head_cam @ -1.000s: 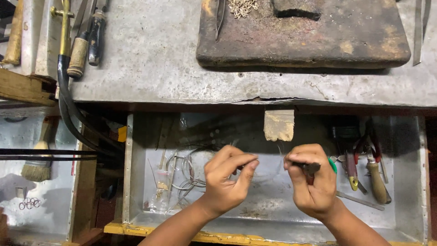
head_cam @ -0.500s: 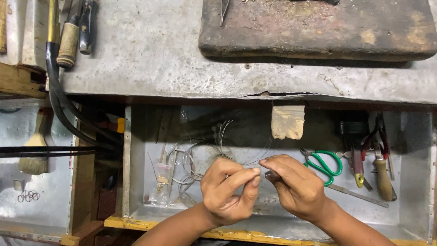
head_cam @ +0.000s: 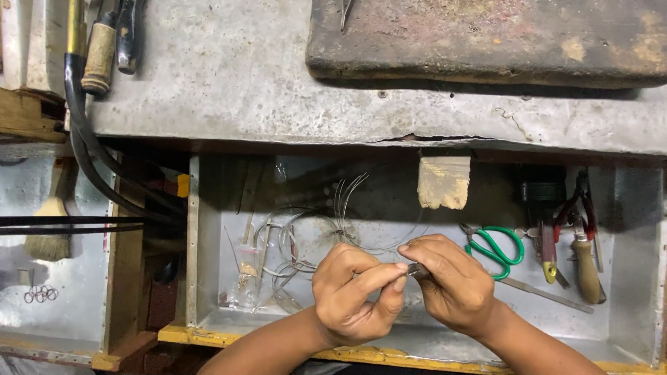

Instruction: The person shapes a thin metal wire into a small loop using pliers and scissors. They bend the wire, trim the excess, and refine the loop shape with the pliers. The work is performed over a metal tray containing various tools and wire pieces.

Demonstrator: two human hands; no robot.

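Left hand (head_cam: 354, 295), right hand (head_cam: 451, 285) pinch small metal piece (head_cam: 415, 269); axis unclear.

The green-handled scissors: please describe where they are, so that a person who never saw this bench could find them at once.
Look into the open metal drawer under the grey bench top. Right of the right hand, and below the pale wooden peg, lie the scissors. Their bright green loop handles set them apart from the red-handled pliers and the wooden-handled tool further right.
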